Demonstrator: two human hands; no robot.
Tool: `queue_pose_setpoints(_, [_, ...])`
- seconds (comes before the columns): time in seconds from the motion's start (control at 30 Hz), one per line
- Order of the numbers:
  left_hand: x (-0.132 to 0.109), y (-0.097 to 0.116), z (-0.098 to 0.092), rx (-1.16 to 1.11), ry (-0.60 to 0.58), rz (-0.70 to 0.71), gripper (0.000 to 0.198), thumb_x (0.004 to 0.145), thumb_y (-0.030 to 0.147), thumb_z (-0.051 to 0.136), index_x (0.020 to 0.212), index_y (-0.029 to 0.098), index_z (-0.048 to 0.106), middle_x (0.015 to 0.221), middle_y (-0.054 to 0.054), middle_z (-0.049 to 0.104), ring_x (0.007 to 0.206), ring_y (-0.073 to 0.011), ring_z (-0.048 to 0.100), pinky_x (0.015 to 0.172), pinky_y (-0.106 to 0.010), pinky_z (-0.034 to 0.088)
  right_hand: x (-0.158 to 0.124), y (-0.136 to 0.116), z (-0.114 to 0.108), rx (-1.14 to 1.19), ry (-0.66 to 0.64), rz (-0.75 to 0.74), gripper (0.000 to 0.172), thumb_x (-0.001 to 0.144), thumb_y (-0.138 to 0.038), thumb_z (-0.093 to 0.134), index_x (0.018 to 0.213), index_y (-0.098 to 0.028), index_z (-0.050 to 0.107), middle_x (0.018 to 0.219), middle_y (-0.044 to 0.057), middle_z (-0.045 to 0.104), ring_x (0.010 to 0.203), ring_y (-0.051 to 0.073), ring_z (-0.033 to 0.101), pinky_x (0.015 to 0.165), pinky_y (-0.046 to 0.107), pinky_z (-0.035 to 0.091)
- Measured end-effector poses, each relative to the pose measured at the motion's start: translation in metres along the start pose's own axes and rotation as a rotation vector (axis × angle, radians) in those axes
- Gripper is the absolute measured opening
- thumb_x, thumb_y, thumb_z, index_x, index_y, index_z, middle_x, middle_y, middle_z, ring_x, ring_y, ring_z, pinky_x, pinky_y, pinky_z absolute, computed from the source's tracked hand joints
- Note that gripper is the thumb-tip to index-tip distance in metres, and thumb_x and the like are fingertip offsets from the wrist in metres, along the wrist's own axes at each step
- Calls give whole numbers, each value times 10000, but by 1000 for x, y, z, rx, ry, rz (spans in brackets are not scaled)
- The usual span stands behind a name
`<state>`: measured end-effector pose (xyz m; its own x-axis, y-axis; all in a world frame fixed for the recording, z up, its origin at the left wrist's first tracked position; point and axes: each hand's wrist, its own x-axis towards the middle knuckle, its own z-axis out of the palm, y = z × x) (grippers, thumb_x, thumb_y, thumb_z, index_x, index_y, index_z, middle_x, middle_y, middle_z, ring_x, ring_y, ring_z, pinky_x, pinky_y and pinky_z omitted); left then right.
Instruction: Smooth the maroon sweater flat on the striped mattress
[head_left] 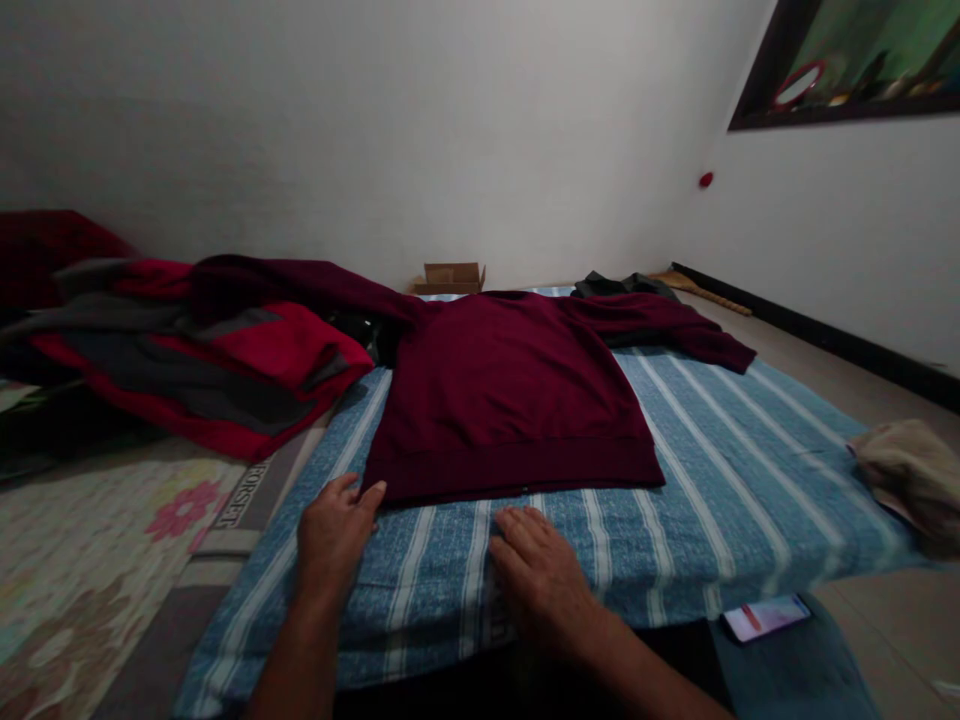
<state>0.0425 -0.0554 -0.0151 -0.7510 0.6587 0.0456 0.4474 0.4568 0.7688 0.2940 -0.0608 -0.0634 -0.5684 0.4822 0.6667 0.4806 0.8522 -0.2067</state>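
Note:
A maroon long-sleeved sweatshirt [517, 380] lies spread on a blue striped sheet [442, 550], its hem towards me. One sleeve stretches left over a heap of clothes, the other out to the right. What looks like a zip end shows at the middle of the hem. My left hand [337, 530] is at the hem's left corner, fingers apart, the thumb at the fabric's edge; whether it presses on the cloth I cannot tell. Just below the hem, my right hand [540, 570] rests on the sheet with its fingers stretched out, apart from the sweatshirt.
Red and grey clothing [262, 370] is piled on the left over a floral mat [112, 540]. Behind the sweatshirt are a cardboard box [454, 278] and dark cloth [626, 285]. A phone [765, 617] lies near my right side; beige cloth [911, 475] sits at the right edge.

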Motion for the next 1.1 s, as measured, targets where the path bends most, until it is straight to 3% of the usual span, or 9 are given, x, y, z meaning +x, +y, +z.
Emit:
queue_pose_setpoints(0.1, [-4,-1,0,-222,-47,-123,445,675,277,662,1086,131,574,825,-71,685,568,-165,643,426,-209,468,-6,-7,6,41,-13,-60,260,862,-135,372,1027,-147,573,1132,141,609,1139,234,498,972,437,421])
queue_pose_setpoints(0.23, [-8,0,0,-401,-82,-165,420,663,154,662,1068,108,559,710,-37,661,524,-150,643,372,-163,421,-12,-10,10,53,-22,-69,259,850,-134,379,1024,-153,570,1143,135,607,1166,235,483,967,430,432])
queue_pose_setpoints(0.53, [-12,2,-6,-483,-119,-211,358,695,79,642,1041,66,552,679,-47,659,513,-158,656,382,-169,464,-16,-12,7,52,51,-63,289,834,-109,363,1040,-149,562,1142,156,611,1170,241,493,948,453,446])
queue_pose_setpoints(0.7, [-11,1,-9,-537,-131,-272,213,788,122,567,994,66,568,684,-43,648,532,-166,664,383,-181,489,-9,-10,6,-11,57,-1,256,845,-119,403,1045,-150,561,1170,163,595,1200,259,467,953,487,428])
queue_pose_setpoints(0.93, [-14,5,-14,-604,-165,-309,142,822,158,547,934,74,572,738,-65,658,554,-180,674,393,-197,509,3,-6,12,-151,-85,194,306,844,-302,523,1078,-111,571,1214,215,560,1210,330,445,958,523,394])
queue_pose_setpoints(1.1, [-15,5,-13,-569,-172,-307,182,755,84,610,924,80,544,685,-48,652,559,-173,674,415,-181,508,3,-8,12,-178,-144,210,350,817,-348,574,1071,-106,578,1225,216,554,1210,344,442,964,514,386])
